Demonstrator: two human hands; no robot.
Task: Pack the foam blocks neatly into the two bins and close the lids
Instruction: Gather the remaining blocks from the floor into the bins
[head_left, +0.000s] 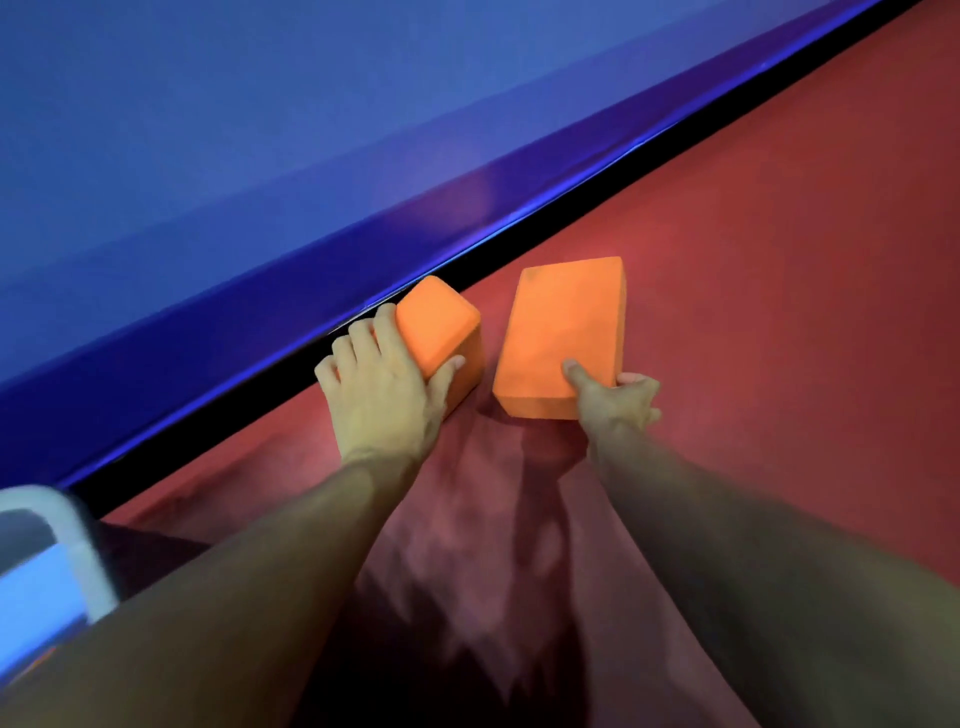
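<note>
While both orange foam blocks sit on the red floor (727, 260) beside the blue mat (260, 156), your left hand (379, 384) wraps over the left block (441, 327) and your right hand (615, 397) pinches the right block's (561, 332) near corner, seemingly lifting it.

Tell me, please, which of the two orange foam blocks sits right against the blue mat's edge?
The left orange foam block, gripped by the left hand; the right orange foam block lies apart on the red floor.
</note>
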